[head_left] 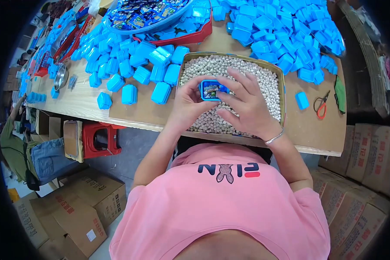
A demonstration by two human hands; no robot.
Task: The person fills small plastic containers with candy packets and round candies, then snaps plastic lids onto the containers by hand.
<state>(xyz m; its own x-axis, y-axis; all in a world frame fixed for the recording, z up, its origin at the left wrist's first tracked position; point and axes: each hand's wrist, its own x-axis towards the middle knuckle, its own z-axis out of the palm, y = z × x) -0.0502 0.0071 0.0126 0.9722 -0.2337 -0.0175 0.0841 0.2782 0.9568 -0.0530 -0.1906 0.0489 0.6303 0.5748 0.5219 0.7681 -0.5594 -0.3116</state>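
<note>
Above a tray (283, 97) of small pale pellets, my left hand (188, 102) is closed around a small open blue box (202, 92). Inside the box lies a dark blue printed packet (211, 89). My right hand (247, 102) has its fingers spread, with the fingertips at the box's right side and over the packet; whether they press on it is hard to tell. A bracelet is on the right wrist. Closed blue boxes (160, 93) stand on the table left of the tray.
A large heap of blue box parts (268, 30) lies behind the tray. Behind left, a blue basin (149, 27) of packets rests over a red crate (203, 32). Orange-handled scissors (321, 108) lie at right. Cartons (69, 208) and a red stool (89, 141) stand below; another person (17, 145) is at far left.
</note>
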